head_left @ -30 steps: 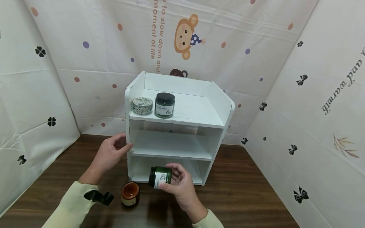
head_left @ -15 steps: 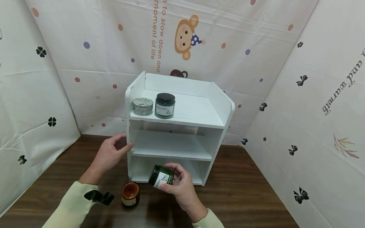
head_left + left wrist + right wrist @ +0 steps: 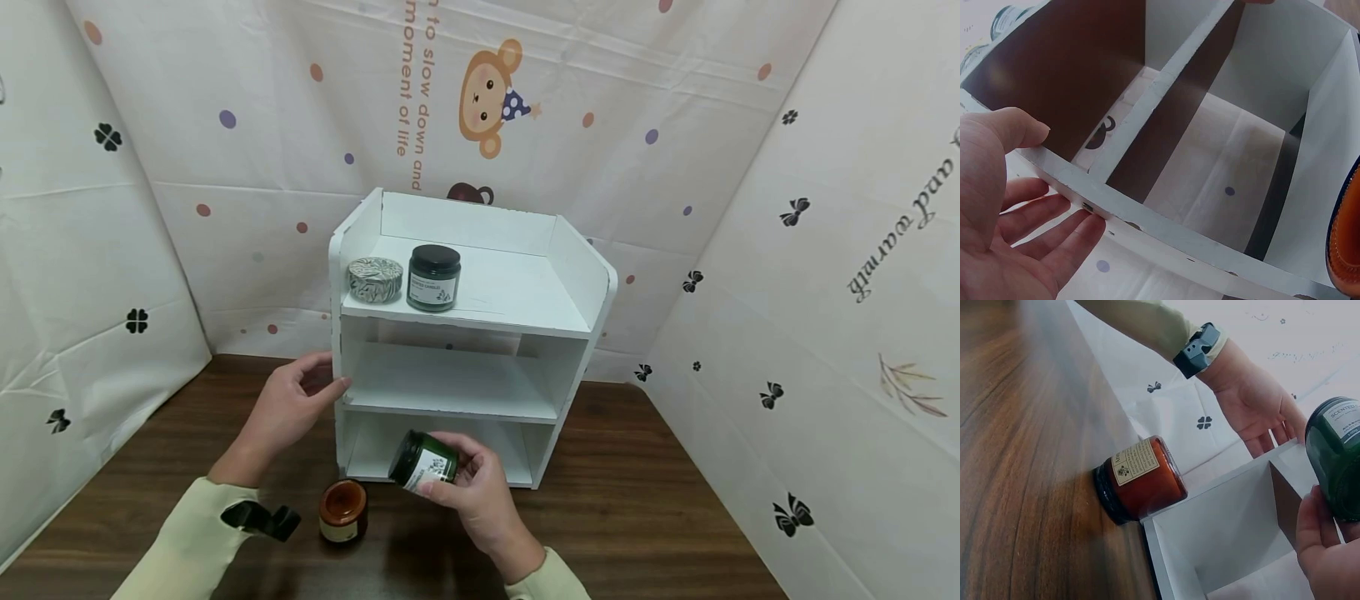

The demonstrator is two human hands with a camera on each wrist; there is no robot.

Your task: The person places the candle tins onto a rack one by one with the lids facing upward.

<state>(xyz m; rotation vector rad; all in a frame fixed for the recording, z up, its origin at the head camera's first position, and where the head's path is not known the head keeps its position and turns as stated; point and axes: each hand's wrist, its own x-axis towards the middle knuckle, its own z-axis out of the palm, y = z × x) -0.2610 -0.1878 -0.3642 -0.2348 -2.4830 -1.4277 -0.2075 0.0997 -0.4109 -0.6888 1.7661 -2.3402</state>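
My right hand holds a green glass candle jar with a black lid and a white label. The jar lies tilted, lid end to the left, in front of the bottom compartment. My left hand grips the left side panel of a white three-tier shelf; in the left wrist view the thumb lies on the panel's front edge, other fingers along its outer face. An amber candle jar stands on the table by the shelf's lower left corner, its black lid downward in the right wrist view.
On the top tier, a round leaf-patterned tin sits beside a dark green candle jar with a black lid. The dark wooden table carries the shelf, and printed white cloth surrounds it on the back and sides.
The green jar has turned in my right hand, from nearly level to slanted, its lid end now pointing up and left in the head view. My left hand stays on the shelf.
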